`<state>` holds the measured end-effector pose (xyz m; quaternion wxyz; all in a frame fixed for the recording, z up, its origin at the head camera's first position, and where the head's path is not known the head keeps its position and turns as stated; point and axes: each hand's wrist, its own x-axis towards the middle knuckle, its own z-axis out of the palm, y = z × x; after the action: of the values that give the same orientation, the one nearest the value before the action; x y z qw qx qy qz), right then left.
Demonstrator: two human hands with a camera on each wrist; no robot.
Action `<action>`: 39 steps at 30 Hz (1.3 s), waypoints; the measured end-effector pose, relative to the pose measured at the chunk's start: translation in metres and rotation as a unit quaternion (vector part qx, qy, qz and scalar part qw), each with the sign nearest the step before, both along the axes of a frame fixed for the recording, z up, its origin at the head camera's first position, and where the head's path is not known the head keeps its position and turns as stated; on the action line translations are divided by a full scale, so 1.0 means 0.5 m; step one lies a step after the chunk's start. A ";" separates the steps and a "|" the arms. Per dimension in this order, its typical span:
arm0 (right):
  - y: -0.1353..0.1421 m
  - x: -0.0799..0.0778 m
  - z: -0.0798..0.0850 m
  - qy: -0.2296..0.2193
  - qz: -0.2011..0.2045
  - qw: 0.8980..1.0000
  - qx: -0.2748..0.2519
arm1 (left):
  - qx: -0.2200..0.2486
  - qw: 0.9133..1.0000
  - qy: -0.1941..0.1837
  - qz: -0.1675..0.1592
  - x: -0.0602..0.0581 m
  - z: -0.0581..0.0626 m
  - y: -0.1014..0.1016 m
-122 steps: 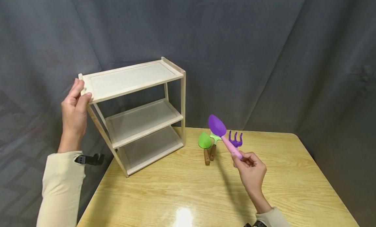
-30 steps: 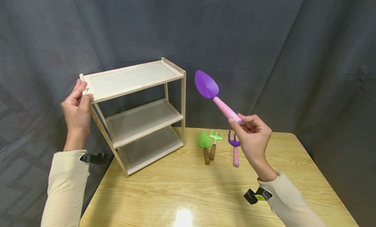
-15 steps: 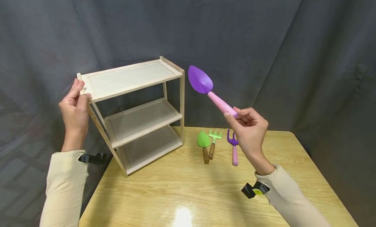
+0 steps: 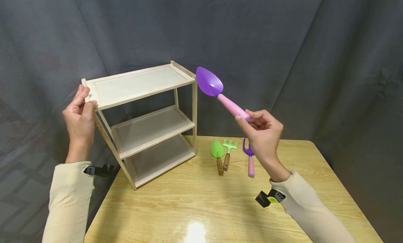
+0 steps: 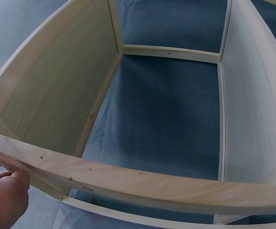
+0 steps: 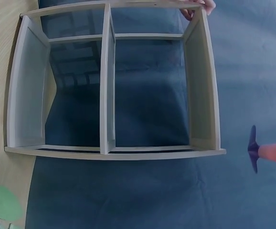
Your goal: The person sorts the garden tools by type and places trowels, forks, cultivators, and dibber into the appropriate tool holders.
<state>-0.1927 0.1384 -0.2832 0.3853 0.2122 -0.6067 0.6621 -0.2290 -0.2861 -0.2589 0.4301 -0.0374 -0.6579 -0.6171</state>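
In the head view my left hand (image 4: 80,124) grips the top left corner of a pale wooden three-tier shelf (image 4: 141,85), thumb at the front edge. The left wrist view shows that hand (image 5: 4,200) against the frame. My right hand (image 4: 264,134) pinches the handle end of a small garden trowel (image 4: 233,107) with a purple blade and pink handle. The trowel is held in the air, tilted, its blade beside the shelf's top right corner. In the right wrist view the blade (image 6: 253,150) appears edge-on, apart from the shelf.
On the wooden table (image 4: 176,204) lie a green trowel (image 4: 218,149) and a green rake (image 4: 230,145), both with brown handles. A purple fork (image 4: 251,166) with a pink handle lies beside them, partly behind my right hand. A grey curtain (image 4: 252,43) hangs behind.
My right hand has lifted the purple trowel from low over the table, up and to the left towards the shelf top. The fork's handle has come into sight. My left hand stays on the shelf.
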 end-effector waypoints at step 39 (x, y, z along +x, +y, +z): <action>-0.069 -0.069 0.048 -0.001 -0.008 1.000 0.026 | -0.046 0.998 0.002 0.033 0.005 -0.012 0.001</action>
<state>-0.2271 0.1042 -0.2594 0.3843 0.2166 -0.6259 0.6431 -0.2263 -0.2859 -0.2648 0.4496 -0.0361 -0.6856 -0.5714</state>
